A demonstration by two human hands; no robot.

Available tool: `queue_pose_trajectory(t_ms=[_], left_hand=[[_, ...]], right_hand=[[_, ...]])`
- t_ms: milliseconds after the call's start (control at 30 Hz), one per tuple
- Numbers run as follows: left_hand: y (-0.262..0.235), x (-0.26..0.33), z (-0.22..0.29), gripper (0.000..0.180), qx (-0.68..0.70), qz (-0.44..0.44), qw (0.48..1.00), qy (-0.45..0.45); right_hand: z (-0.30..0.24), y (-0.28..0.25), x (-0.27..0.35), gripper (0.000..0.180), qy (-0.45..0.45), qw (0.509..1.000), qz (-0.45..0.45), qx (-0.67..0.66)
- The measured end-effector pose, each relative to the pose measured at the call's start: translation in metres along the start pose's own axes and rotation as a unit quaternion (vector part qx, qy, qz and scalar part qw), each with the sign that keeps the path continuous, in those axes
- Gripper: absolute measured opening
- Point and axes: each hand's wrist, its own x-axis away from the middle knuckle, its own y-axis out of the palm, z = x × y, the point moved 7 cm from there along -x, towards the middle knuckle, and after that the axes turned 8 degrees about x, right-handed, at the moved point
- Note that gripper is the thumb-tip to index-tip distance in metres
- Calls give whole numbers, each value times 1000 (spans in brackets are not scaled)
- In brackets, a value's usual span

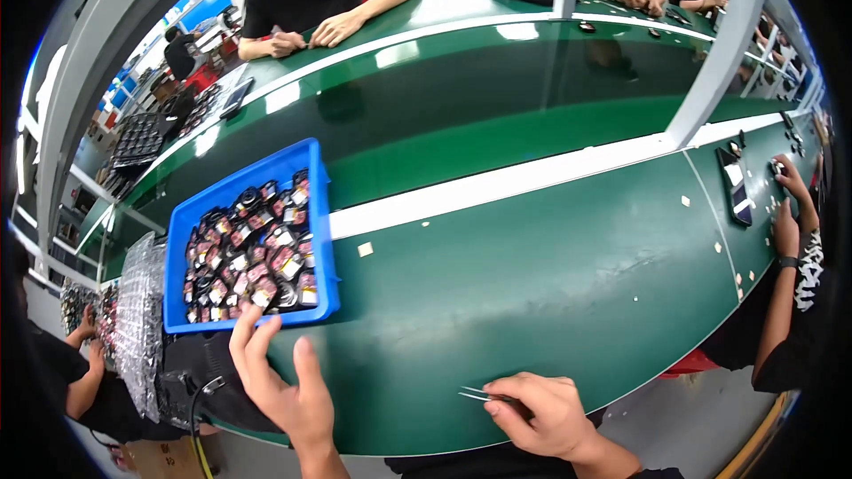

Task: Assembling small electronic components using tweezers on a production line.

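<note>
My left hand (288,386) is raised at the near edge of a blue plastic bin (324,239), its fingers spread and nothing held in them. Its fingertips overlap the bin's front rim; whether they touch it, I cannot tell. Many small black parts with pinkish and yellowish labels (253,248) fill the bin in a loose heap. To the right, low over the green table (497,302), my right hand (546,412) pinches metal tweezers (473,393). The tweezers' two tips point left, slightly apart, with nothing visible between them.
A black bag (209,368) and bubble wrap (140,319) lie left of the bin. Small pale scraps (365,249) dot the table. Beyond a white ledge (515,182) runs a green conveyor belt (444,80). Grey posts (723,49) rise there. Co-workers sit opposite and at both sides.
</note>
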Motion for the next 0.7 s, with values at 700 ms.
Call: queue_pose_trajectory(t_ms=[700], left_hand=[[70,114,60,26,483,-232,795,-286]], right_hand=[[-5,-3,5,17,-28,996,-29,-79]])
